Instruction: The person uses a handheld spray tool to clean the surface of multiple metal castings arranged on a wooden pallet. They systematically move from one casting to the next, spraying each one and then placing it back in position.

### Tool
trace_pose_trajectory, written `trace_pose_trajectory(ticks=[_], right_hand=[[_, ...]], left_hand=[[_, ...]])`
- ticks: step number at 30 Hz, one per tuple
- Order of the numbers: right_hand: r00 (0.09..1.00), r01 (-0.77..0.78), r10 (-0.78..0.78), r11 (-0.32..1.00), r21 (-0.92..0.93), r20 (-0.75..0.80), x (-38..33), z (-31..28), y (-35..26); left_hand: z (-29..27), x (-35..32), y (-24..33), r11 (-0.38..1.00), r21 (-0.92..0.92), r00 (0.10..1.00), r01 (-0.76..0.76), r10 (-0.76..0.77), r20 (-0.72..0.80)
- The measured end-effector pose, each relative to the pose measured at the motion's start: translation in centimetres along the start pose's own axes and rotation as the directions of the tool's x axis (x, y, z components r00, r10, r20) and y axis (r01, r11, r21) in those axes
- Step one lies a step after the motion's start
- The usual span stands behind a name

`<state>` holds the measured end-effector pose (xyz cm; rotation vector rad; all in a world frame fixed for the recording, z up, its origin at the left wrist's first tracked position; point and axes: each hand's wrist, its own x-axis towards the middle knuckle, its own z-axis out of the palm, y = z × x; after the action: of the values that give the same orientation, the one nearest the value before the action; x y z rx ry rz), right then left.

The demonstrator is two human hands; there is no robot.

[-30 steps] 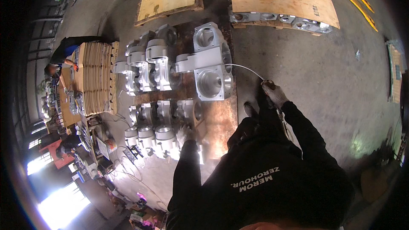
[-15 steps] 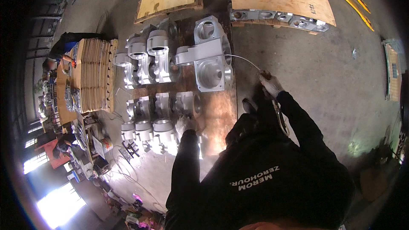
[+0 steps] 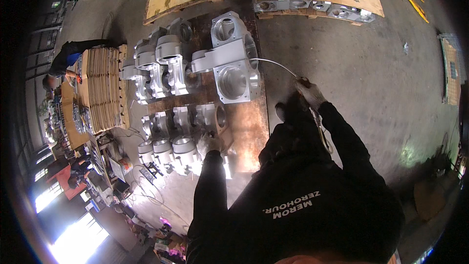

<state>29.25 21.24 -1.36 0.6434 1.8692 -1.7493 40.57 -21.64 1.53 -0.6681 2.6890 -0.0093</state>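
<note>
The brown board (image 3: pixel 251 134) is the biggest thing here, and it lies under the big silver casting (image 3: pixel 234 54), close to its far right corner. To the left of that big casting are more gray castings (image 3: pixel 169 54), packed in a row, and another row of castings (image 3: pixel 183 150) sits nearer the person's body. Work seems to be going on at the big casting, since it is the only one with a tool at it. The other castings have no tool on them, and I can't tell which ones are done or left. The left arm reaches straight ahead, and its gloved left hand (image 3: pixel 209 143) is at the near row, below the big casting; I can't tell if its fingers hold anything. The right arm bends inward, and its gloved right hand (image 3: pixel 312 94), right of the big casting, is curled around what looks like an air gun (image 3: pixel 303 81). A thin bent tube (image 3: pixel 277 63) runs from it to the big casting's right side; I can't see if the tip goes inside.
</note>
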Motion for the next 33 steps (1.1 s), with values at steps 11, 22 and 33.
trace_pose_trajectory(ticks=[11, 22, 33], right_hand=[[0.99, -0.138, 0.137, 0.99, 0.037, 0.031, -0.7, -0.4, 1.6], [0.99, -0.132, 0.136, 0.981, -0.144, 0.019, -0.4, -0.2, 2.6], [0.987, -0.156, 0.157, 0.987, 0.04, -0.023, -2.8, -0.9, 2.3]], left_hand=[[1.7, 0.8, -0.7, 0.997, 0.061, 0.998, 0.052, -0.055, 0.04], [0.0, 0.3, 0.4, 0.996, -0.016, 0.995, 0.09, -0.09, 0.043], [1.2, 0.6, -0.5, 1.0, -0.018, 1.0, 0.009, -0.009, 0.009]])
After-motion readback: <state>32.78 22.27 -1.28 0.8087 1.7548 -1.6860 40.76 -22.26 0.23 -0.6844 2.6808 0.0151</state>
